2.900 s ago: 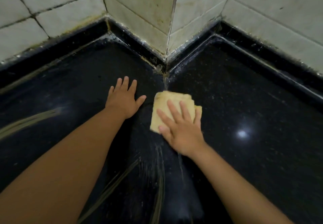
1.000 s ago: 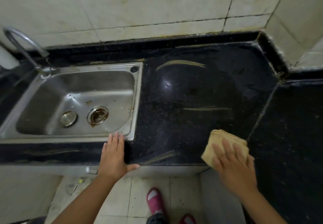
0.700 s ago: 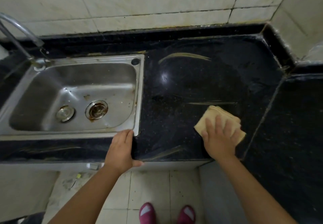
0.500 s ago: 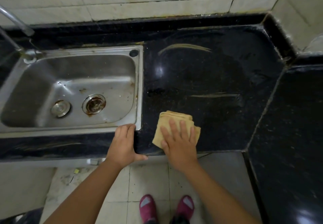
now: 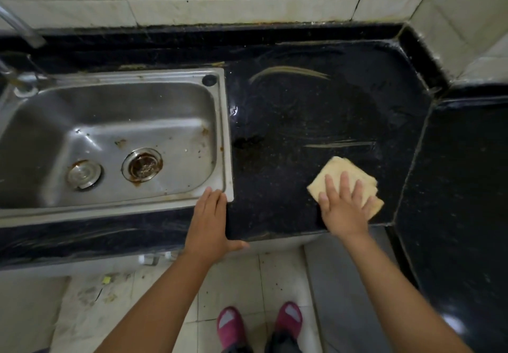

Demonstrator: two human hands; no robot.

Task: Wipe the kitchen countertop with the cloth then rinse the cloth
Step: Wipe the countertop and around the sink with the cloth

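While the left hand lies flat on the countertop edge, the right hand presses the cloth with straight fingers.

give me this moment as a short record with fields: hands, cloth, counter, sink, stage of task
left hand: left hand flat on the counter's front edge by the sink corner, holding nothing
right hand: right hand pressing on the cloth with straight fingers
cloth: yellow folded cloth on the countertop
counter: black, streaked
sink: sink stained, no water seen running
stage: wiping; rinse not yet done
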